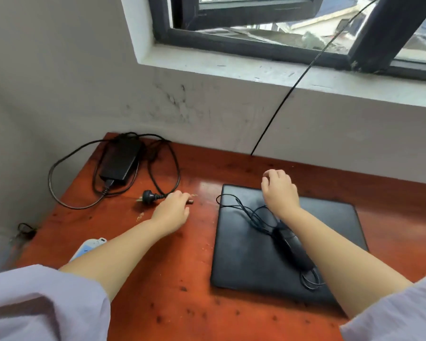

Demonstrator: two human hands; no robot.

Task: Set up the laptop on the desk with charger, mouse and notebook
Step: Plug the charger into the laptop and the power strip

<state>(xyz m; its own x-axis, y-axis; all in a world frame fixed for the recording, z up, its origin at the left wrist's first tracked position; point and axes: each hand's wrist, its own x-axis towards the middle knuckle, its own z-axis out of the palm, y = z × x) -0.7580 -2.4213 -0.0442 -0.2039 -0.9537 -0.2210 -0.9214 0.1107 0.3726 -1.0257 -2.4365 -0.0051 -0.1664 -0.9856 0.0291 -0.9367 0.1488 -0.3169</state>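
Observation:
A closed black laptop (251, 257) lies flat on the red-brown desk (180, 306), right of centre. A black wired mouse (292, 248) rests on its lid with its thin cord tangled around it. The charger brick (120, 161) sits at the desk's far left corner, and its cable loops over the desk edge. Its wall plug (148, 194) lies on the desk just left of my left hand (174, 210). That hand is curled over the cable, and a small connector tip sticks out past the fingers. My right hand (279, 190) hovers over the laptop's far edge, fingers loosely bent, holding nothing.
A white and blue object (90, 245) lies at the desk's left edge, partly hidden by my left forearm. The grey wall runs close behind and to the left. A black cable (282, 104) drops from the window down behind the desk.

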